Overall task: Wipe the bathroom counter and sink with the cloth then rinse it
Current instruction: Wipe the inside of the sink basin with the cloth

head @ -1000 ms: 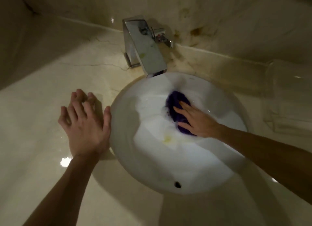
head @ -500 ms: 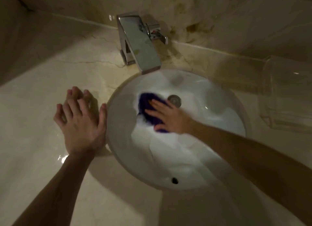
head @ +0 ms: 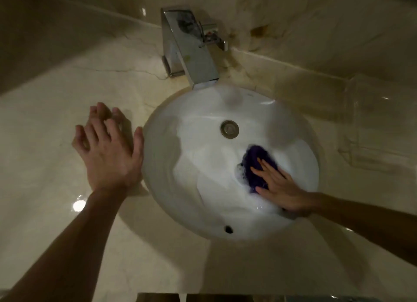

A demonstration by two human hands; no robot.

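Note:
A purple cloth (head: 255, 164), wet and foamy, lies against the right inner wall of the round white sink (head: 194, 188). My right hand (head: 282, 186) presses flat on it, fingers stretched over the cloth. My left hand (head: 108, 150) rests flat on the beige marble counter (head: 45, 166) just left of the sink rim, fingers apart and holding nothing. The drain (head: 229, 129) sits uncovered at the bowl's middle back.
A square chrome faucet (head: 191, 51) with a side lever stands behind the sink, its spout over the back rim. A clear plastic holder (head: 374, 125) sits on the counter at the right. The marble backsplash has brown stains near the faucet.
My right hand has swept the cloth from the left of the drain across to the right side of the bowl. The left hand has stayed planted on the counter.

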